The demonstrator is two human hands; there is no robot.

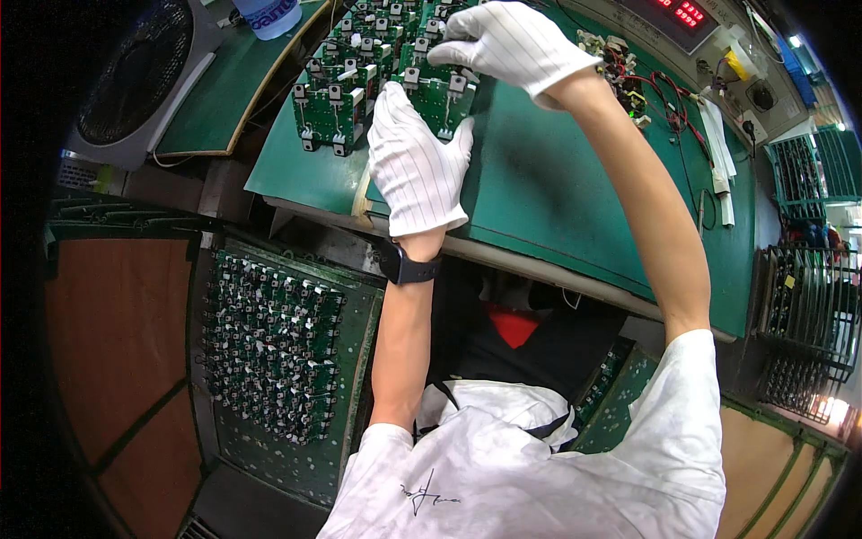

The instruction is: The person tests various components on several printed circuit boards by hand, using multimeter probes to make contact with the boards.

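Both my hands wear white gloves with thin stripes. My left hand (409,166) lies at the near side of a green circuit board (437,101) on the table, its fingers stretched out and thumb spread. The board shows between thumb and fingers; whether they grip it is hard to see. Over the board's far right part hovers my right hand (514,49), fingers bent but apart, with nothing visible between them. Left of my left hand, another circuit board (328,112) with black components and pale connectors fronts several more in rows reaching the top edge.
The green table (548,216) carries a wired circuit assembly (620,76) and red and black leads (669,103) at right, below a meter with a red display (678,18). A tray (355,395) of many boards sits lower left. A black fan (139,67) stands far left.
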